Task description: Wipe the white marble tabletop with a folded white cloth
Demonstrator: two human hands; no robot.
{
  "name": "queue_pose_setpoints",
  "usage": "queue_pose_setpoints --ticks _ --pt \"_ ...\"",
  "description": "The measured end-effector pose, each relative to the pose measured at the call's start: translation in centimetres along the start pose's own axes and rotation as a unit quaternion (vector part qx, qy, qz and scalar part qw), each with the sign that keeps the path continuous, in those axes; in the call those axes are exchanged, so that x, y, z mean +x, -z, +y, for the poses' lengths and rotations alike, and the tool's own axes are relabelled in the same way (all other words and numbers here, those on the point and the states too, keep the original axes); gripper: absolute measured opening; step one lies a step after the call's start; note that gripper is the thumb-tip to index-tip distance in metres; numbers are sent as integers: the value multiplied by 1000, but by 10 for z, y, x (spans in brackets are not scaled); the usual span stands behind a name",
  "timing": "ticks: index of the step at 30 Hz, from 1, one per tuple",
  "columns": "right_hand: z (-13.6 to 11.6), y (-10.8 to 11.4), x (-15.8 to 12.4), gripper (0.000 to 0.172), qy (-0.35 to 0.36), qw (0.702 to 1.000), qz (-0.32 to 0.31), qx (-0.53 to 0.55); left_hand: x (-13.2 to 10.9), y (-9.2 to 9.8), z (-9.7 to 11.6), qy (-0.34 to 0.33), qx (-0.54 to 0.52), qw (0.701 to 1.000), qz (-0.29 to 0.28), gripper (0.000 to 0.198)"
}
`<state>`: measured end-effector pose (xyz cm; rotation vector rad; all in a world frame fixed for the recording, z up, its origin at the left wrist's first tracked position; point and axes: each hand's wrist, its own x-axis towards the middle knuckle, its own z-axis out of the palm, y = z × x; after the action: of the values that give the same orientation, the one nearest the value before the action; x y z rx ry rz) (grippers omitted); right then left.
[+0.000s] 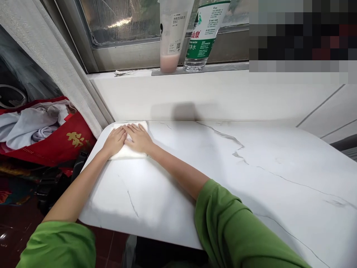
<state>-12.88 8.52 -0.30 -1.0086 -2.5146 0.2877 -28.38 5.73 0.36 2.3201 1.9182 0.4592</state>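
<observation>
A folded cream-white cloth (130,153) lies flat at the far left corner of the white marbled table (178,178). My left hand (115,141) rests flat on its left part, fingers stretched out and pointing away from me. On the cloth's upper middle lies my right hand (139,139), also flat, its fingers reaching up and left. The fingertips of both hands meet or nearly meet. Parts of the cloth are covered by the hands. Neither hand is wrapped around anything.
On the window ledge stand a cup with pink drink (169,63) and a water bottle (206,29). A white wall (223,96) borders the table's back edge. Left of the table are a pale curtain (58,48) and a red bag (55,145) with clothes.
</observation>
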Motion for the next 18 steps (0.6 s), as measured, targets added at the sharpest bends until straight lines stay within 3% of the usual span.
queue_pose_setpoints --ticks 12,15,18 --pt "-124 -2 -113 64 99 994 -2 36 -188 35 30 -4 32 999 0 52" --pt "-140 -3 -123 65 128 991 -9 42 -214 39 32 8 39 999 17 51" --pt "-144 -4 -119 67 132 990 -21 38 -217 42 29 10 38 999 17 51"
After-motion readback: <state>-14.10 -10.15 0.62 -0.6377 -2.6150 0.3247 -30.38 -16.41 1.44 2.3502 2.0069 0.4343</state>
